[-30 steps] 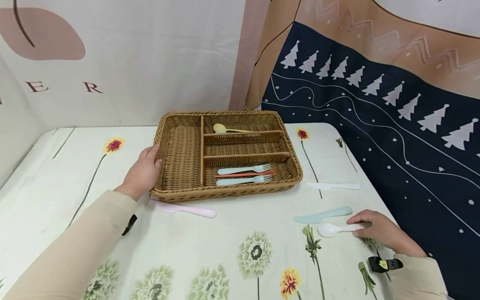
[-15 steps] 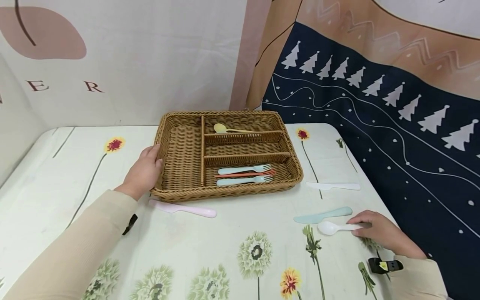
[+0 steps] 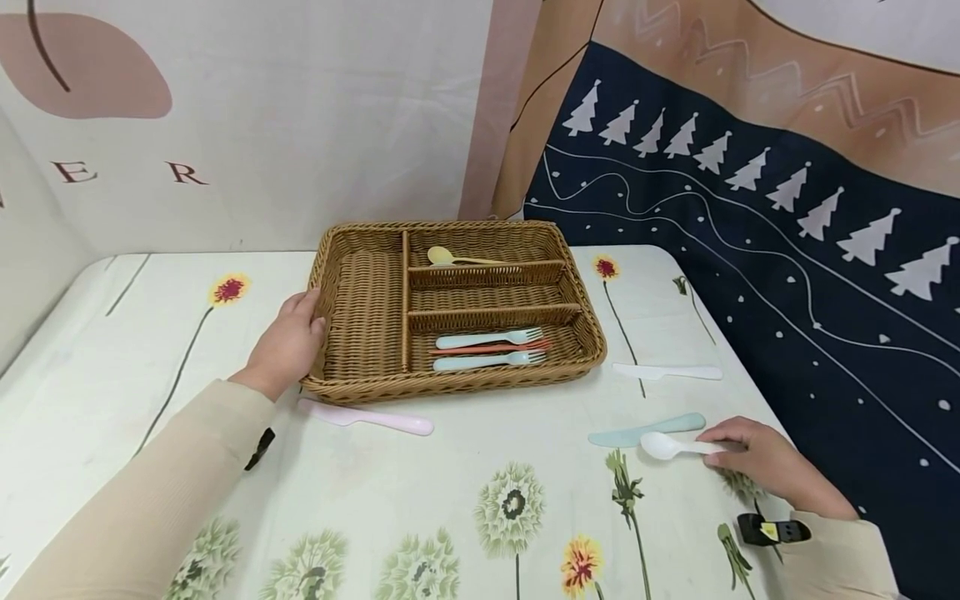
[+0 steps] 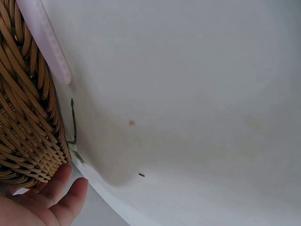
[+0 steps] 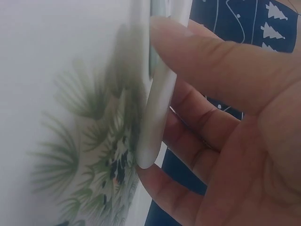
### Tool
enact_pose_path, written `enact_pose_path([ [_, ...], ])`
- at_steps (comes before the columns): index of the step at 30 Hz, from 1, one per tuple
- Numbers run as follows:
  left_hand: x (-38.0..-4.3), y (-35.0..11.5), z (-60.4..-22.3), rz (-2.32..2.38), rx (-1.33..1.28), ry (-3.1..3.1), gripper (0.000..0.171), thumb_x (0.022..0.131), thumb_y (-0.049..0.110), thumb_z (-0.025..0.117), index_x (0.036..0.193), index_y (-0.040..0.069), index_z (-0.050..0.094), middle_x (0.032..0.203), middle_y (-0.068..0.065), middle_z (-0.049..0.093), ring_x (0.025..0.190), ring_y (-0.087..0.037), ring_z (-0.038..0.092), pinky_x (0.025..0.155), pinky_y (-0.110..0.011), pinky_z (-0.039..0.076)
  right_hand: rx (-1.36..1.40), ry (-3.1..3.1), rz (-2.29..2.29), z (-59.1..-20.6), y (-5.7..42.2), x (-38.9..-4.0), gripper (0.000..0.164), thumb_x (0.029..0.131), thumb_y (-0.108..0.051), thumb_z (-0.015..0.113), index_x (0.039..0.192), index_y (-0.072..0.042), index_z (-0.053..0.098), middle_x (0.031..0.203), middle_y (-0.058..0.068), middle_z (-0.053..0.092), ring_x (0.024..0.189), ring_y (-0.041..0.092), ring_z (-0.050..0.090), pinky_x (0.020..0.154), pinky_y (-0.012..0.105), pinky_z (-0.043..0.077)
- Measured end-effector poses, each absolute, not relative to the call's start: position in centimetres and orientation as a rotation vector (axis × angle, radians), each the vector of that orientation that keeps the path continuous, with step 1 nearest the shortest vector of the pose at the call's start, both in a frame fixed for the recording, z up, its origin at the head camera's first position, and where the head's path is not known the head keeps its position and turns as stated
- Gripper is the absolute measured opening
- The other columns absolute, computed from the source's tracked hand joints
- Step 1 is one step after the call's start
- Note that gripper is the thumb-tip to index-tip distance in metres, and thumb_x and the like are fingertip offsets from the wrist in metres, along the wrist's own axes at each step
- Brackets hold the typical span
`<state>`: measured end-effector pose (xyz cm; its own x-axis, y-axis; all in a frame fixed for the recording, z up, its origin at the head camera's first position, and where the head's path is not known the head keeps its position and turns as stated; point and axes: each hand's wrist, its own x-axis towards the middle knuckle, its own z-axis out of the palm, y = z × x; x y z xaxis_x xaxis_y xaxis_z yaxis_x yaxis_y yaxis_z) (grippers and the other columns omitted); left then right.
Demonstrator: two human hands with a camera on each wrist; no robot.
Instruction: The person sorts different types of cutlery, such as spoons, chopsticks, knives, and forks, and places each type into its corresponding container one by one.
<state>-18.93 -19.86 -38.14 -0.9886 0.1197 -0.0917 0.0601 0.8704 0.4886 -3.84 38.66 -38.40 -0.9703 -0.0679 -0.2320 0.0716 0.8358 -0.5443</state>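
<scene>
- Right hand: nearer hand, its grip pinching the white spoon by its handle.
- Spoon's long axis runs sideways, bowl pointing left from the grip; table contact is hard to judge.
- Left hand: well apart, holding the wicker tray by 1 side, farther and leftward.

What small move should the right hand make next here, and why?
Probably raise the white spoon a little and start it toward the basket. The right hand pinches its handle, and in the head view its bowl is right by the light blue knife, so lifting first should avoid a knock. A yellow spoon lies in the basket, suggesting a place for it.
</scene>
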Motion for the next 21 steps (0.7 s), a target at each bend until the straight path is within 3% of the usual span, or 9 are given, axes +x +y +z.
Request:
enact_pose_path([
  [16, -19.0, -19.8, -38.2, 0.752, 0.126, 2.925, 0.056, 0.105, 0.016, 0.027, 0.153, -0.004, 0.005, 0.153, -0.031, 0.013, 0.133, -0.053, 0.028, 0.107, -0.064, 0.029, -0.112, 2.869, -0.82, -37.2, 38.0, -4.2, 0.022, 0.085, -0.012, 0.073, 0.106, -0.003, 0.071, 0.108, 0.011, 0.062, 0.09, -0.01, 0.049, 0.071, 0.017, 0.051],
  [21, -18.9, -19.8, -38.1, 0.749, 0.127, 2.925, 0.056, 0.105, 0.016, 0.027, 0.153, -0.004, 0.005, 0.153, -0.031, 0.012, 0.133, -0.053, 0.028, 0.107, -0.064, 0.029, -0.113, 2.894, -0.787, -36.7, 37.6, -4.6, 0.023, 0.085, -0.014, 0.073, 0.106, -0.005, 0.072, 0.109, 0.012, 0.062, 0.093, -0.008, 0.05, 0.071, 0.018, 0.051],
])
